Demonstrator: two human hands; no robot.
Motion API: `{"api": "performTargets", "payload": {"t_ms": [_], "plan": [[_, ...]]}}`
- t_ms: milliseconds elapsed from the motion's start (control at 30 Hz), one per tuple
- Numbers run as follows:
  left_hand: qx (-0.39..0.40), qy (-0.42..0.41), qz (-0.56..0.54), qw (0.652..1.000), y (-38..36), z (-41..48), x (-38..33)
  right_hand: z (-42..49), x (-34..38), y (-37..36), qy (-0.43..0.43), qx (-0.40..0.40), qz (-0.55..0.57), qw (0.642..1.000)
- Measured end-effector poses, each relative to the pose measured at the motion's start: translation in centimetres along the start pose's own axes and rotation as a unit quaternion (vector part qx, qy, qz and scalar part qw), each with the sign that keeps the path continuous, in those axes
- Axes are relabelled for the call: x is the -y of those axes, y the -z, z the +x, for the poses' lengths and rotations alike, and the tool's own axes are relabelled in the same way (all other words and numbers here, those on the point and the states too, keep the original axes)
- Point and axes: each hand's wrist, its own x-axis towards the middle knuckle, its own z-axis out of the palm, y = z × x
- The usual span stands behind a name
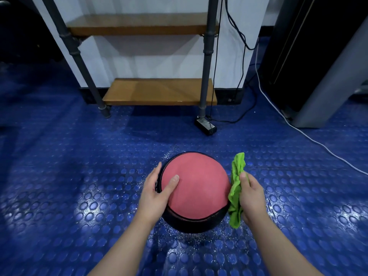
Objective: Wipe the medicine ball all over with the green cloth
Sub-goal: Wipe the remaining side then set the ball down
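Observation:
A medicine ball with a pink top panel and a black lower part sits on the blue studded floor. My left hand lies flat against its left side, thumb on the pink panel, fingers straight along the black edge. My right hand holds the crumpled green cloth and presses it against the ball's right side. The cloth hangs above and below my fingers.
A pipe-frame shelf unit with wooden boards stands against the white wall behind the ball. A black power adapter and black cables lie by its right leg. A white cable crosses the floor at right, near a dark machine.

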Motion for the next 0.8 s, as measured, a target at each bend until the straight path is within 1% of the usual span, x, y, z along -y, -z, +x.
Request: {"api": "performTargets", "payload": {"t_ms": [133,333,567,667,733,800], "plan": [[0.002,0.002,-0.012,1.0,0.1,-0.3,0.0,0.0,0.5,0.3,0.007,-0.004,0.003,1.0],[-0.003,-0.005,0.001,1.0,-0.1,-0.4,-0.7,-0.1,0.8,0.8,0.002,-0.001,0.008,1.0],[-0.008,0.011,0.015,1.0,-0.2,-0.7,-1.4,-0.4,0.7,1.3,0.001,-0.013,0.03,0.999],[-0.026,0.008,0.019,0.999,-0.4,-1.0,-1.7,-1.0,1.0,1.7,0.004,-0.011,0.029,1.0],[-0.059,-0.011,0.033,0.998,-0.5,-1.4,-2.0,-1.5,1.5,2.0,0.008,-0.007,0.04,0.999],[-0.094,-0.066,0.026,0.993,-0.7,-1.8,-2.7,-2.2,2.4,2.1,0.005,-0.005,0.057,0.998]]}}
